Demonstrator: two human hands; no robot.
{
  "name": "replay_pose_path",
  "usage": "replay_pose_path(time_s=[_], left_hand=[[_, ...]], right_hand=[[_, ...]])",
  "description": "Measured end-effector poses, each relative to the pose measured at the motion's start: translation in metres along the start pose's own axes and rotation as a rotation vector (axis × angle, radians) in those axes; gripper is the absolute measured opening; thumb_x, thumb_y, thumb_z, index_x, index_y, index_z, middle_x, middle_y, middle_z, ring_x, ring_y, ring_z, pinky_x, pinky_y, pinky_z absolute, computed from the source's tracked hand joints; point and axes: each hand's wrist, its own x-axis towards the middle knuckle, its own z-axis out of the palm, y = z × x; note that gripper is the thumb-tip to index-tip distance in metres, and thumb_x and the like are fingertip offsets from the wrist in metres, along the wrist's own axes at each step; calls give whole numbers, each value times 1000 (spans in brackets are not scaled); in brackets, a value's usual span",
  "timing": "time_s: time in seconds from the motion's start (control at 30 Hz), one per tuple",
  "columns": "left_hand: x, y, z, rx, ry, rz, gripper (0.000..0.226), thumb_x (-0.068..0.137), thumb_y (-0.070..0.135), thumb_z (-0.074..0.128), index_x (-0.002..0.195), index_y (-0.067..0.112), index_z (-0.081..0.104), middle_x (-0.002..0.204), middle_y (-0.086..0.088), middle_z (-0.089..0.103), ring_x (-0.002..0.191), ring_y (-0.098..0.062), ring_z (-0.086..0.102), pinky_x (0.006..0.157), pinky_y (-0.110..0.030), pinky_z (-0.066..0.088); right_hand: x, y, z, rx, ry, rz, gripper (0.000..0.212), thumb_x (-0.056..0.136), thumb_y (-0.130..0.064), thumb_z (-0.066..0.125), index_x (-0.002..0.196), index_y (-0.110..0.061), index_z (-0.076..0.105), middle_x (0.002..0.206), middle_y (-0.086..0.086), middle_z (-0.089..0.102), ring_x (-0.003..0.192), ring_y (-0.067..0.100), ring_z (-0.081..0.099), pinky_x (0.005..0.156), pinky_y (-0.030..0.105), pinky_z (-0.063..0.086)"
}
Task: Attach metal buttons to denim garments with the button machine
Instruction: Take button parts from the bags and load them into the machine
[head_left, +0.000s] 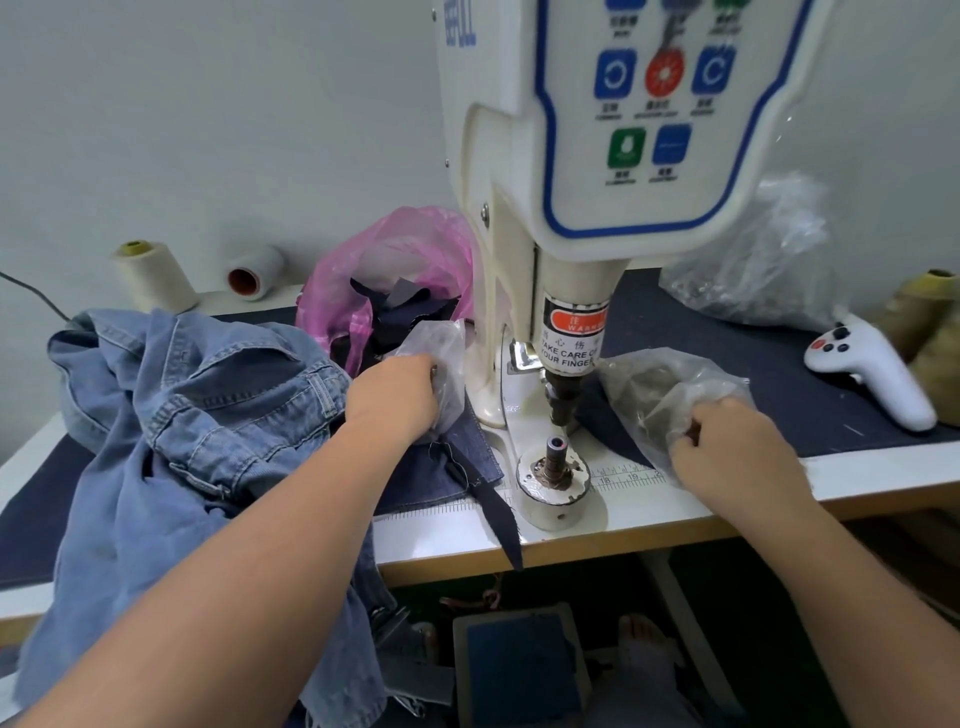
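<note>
Two bare hands work at a white table in front of a button machine. Left hand pinches a small clear plastic bag just left of the machine's column, fingers curled into it. Right hand clutches a second clear plastic bag to the right of the lower die, which stands near the table's front edge. Light blue denim garment is heaped over the table's left side and hangs off the front edge. Dark denim scrap lies under the left hand, touching the machine base. Behind it sits a pink plastic bag with dark fabric pieces. Two thread cones stand at the back left corner. White handheld controller rests toward the right edge, with a crumpled clear bag behind it. Red label on the machine reads "WARNING"; below it, "TAKE CARE OF YOUR FINGER" is partly cut off. Ruler marks 18 and 19 show beside the die. Foot pedal lies on the floor below.
</note>
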Motion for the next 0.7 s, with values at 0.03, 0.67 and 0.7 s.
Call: replay_pose_path(time_s=[0.03, 0.67, 0.7], left_hand=[[0, 0, 0, 4, -13, -15, 27, 98, 21, 42, 119, 23, 59, 97, -8, 60, 83, -31, 56, 68, -37, 43], [-11, 11, -12, -262, 120, -126, 25, 104, 25, 37, 114, 7, 51, 109, -15, 63, 86, -32, 53, 72, -40, 40], [-13, 12, -12, -266, 139, -129, 24, 103, 25, 39, 113, 7, 52, 108, -15, 64, 85, -31, 52, 72, -39, 40]], right_hand=[[0, 0, 1, -11, 6, -8, 18, 92, -26, 55, 75, -21, 57, 79, -5, 50, 76, 17, 51, 72, 38, 48], [10, 17, -4, -91, 0, -130, 22, 93, -25, 55, 83, -14, 72, 96, 4, 47, 85, 24, 47, 64, 29, 38], [12, 16, -5, -98, -26, -122, 24, 94, -27, 55, 84, -13, 71, 100, 6, 49, 87, 25, 48, 67, 30, 40]])
